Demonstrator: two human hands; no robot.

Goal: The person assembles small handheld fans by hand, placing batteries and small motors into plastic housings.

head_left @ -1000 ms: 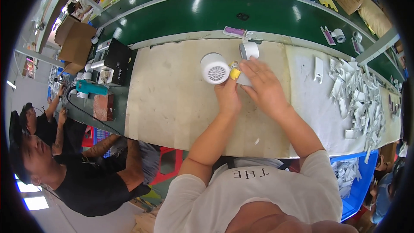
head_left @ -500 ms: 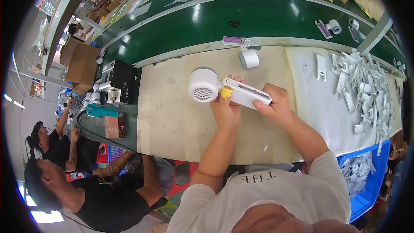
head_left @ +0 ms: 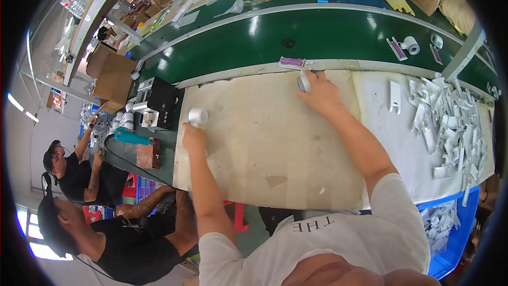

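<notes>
The short white cylinder with a grey ring at one end (head_left: 303,83) lies near the far edge of the cream-covered table (head_left: 264,143), straight ahead and slightly left of the right hand (head_left: 321,94), which is much the nearer of the two. Its grey end faces left, toward the other hand; the fingers cover the rest, so its full long axis cannot be told. The right hand rests against it with fingers bent over its right side; how firm the grip is cannot be seen.

Well apart, at the table's left side, the left hand (head_left: 194,139) is curled closed below a white, round-headed plastic device (head_left: 198,116), apparently gripping its lower part, which is mostly hidden.

Just beyond the ringed cylinder lies a white plastic strip with a purple inlay (head_left: 292,63). Far right is a heap of white plastic pieces (head_left: 447,122).
</notes>
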